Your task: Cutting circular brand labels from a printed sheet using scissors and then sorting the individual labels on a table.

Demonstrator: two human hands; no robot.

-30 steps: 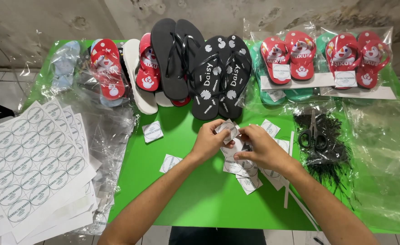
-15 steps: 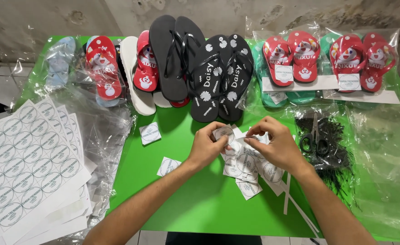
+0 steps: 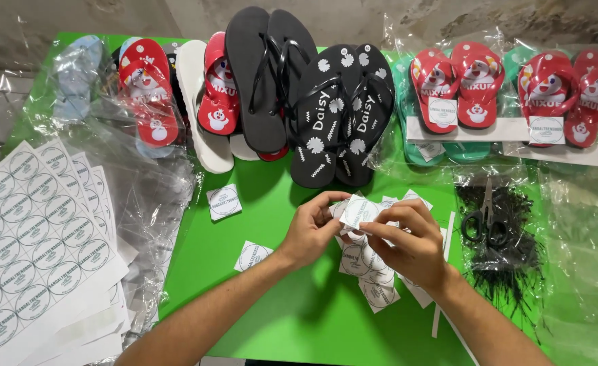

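The table (image 3: 299, 325) is bright green. Along its far edge lie plain black flip-flops (image 3: 266, 74), a black pair with white daisies and lettering (image 3: 339, 112), red pairs with white snowman figures (image 3: 458, 85) and teal ones (image 3: 421, 152). White sticker sheets (image 3: 34, 251) at the left edge carry rows of circles outlined in dark green; the cut label (image 3: 360, 211) is white with the same ring.

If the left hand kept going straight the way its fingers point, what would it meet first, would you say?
The left hand points right, so it would likely meet the right hand just past the square sticker they pinch; depth is uncertain.
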